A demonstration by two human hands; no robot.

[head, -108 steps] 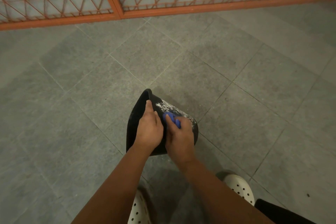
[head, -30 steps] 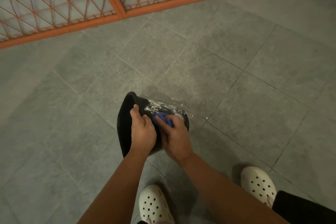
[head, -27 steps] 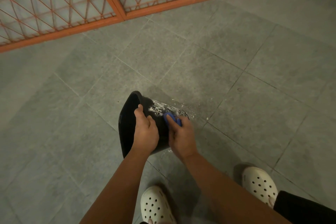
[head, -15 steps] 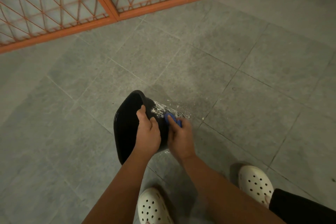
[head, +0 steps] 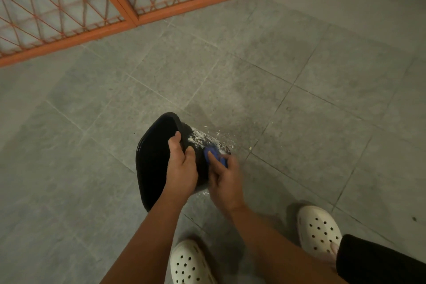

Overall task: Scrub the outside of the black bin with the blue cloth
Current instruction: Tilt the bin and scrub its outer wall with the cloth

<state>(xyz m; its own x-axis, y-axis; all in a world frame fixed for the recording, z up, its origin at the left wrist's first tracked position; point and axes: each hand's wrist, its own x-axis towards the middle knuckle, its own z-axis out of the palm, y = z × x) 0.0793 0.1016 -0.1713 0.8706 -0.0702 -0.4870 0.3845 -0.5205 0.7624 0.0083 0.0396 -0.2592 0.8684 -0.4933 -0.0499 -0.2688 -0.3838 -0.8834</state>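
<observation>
The black bin (head: 152, 159) lies tilted on the grey tiled floor, its mouth facing left and its base pointing right. White foam covers the upper outside wall. My left hand (head: 181, 168) grips the bin's rim, fingers curled over the edge. My right hand (head: 224, 182) holds the blue cloth (head: 215, 154) pressed against the outside wall near the base; most of the cloth is hidden under my fingers.
An orange metal lattice gate (head: 129, 9) runs along the far side. White foam flecks (head: 221, 132) dot the floor just beyond the bin. My two white perforated clogs (head: 192, 264) (head: 319, 229) stand below the bin on the grey tiles (head: 322, 99).
My right hand has slid the blue cloth along the bin's wall toward the base. The bin's mouth has turned more toward the camera. The left hand keeps its grip on the rim.
</observation>
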